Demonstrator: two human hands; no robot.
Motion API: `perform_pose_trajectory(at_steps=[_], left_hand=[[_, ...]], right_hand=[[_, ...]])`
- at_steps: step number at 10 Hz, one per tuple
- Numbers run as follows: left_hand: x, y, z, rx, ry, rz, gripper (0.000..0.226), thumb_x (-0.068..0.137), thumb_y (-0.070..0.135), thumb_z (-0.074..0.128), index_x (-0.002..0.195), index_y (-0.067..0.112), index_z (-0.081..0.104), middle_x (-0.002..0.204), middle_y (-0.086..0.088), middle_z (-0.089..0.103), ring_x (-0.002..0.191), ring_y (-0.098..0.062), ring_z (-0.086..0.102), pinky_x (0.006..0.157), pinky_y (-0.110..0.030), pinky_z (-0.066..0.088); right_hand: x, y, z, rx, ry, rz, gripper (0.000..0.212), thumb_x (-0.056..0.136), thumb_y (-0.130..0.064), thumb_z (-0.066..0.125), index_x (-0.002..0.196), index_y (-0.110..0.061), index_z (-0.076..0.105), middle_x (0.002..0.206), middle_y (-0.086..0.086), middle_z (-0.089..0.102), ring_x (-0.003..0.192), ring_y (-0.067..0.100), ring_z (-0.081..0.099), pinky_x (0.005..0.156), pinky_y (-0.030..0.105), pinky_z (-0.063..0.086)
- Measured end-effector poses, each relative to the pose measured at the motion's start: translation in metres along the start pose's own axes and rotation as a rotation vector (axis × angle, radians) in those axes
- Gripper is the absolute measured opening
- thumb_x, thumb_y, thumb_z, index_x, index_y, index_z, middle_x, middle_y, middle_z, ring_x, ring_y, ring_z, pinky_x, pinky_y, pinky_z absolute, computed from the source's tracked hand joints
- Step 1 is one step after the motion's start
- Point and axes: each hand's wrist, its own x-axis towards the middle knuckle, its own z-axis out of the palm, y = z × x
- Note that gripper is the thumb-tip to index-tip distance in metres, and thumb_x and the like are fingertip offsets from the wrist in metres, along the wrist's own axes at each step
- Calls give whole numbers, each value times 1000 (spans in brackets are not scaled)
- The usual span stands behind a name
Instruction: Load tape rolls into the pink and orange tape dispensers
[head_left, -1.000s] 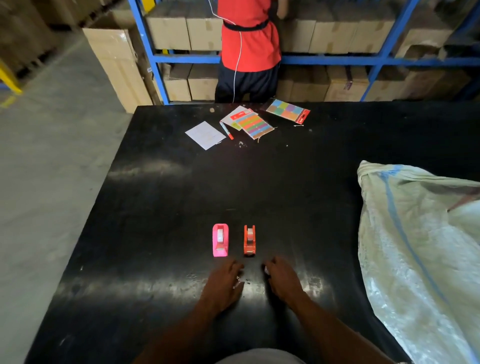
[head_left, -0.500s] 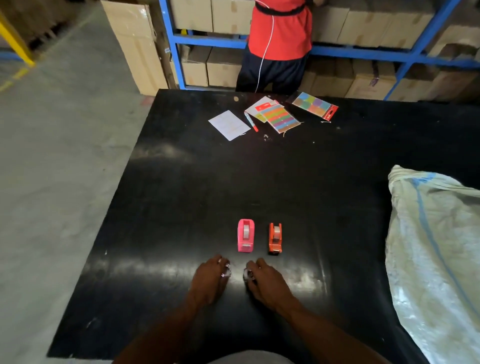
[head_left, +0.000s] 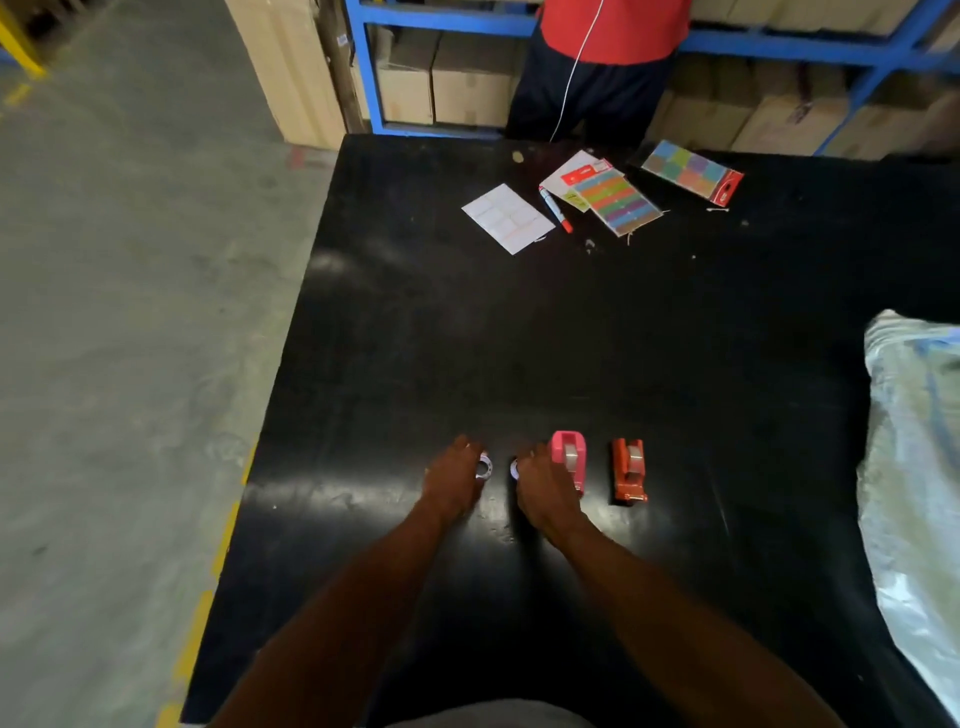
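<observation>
Pink dispenser (head_left: 570, 460) and orange dispenser (head_left: 629, 470) are sitting near the table's (head_left: 467, 338) front edge; left hand (head_left: 452, 480) and right hand (head_left: 545, 493) are each pinching a tape roll (head_left: 484, 466), right one touching pink.

a glossy black surface (head_left: 467, 338) fills most of the frame, catching soft glare at its lower left. grey concrete floor (head_left: 130, 312) with worn yellow lines runs down the left side. along the top, blue metal shelving (head_left: 363, 67) holds cardboard boxes (head_left: 467, 88); a taller carton (head_left: 291, 67) stands at its left.
</observation>
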Motion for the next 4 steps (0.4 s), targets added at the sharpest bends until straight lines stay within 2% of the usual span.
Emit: perform_pose_trajectory(at_steps=[1, 2, 3, 4], left_hand=[[7, -1, 4, 12, -3, -24, 34, 88, 22, 60, 122, 21, 56, 130, -5, 51, 115, -29, 58, 93, -39, 48], [9, -6, 7, 27, 5, -33, 46, 83, 15, 63, 127, 23, 51, 133, -4, 48, 118, -29, 55, 92, -39, 48], [3, -11, 6, 45, -21, 9, 57, 82, 17, 67, 134, 23, 45, 139, -4, 42, 124, -27, 50, 95, -39, 48], [-9, -25, 15, -24, 5, 42, 74, 83, 20, 68, 146, 23, 31, 153, -5, 33, 139, -25, 38, 111, -37, 39]], right_hand=[[4, -6, 0, 2, -4, 33, 29, 92, 0, 55, 119, -9, 60, 124, 14, 61, 107, 29, 64, 83, 38, 52], [5, -5, 2, 1, 12, 40, 37, 94, -1, 53, 131, -7, 49, 129, 16, 56, 107, 31, 64, 82, 40, 55], [1, -1, 6, 31, 54, 30, 41, 94, -1, 52, 134, -10, 46, 135, 15, 51, 104, 32, 65, 76, 42, 58], [-20, 8, 14, 80, 111, -77, 57, 92, -2, 56, 145, -11, 36, 147, 14, 41, 117, 34, 59, 76, 45, 59]])
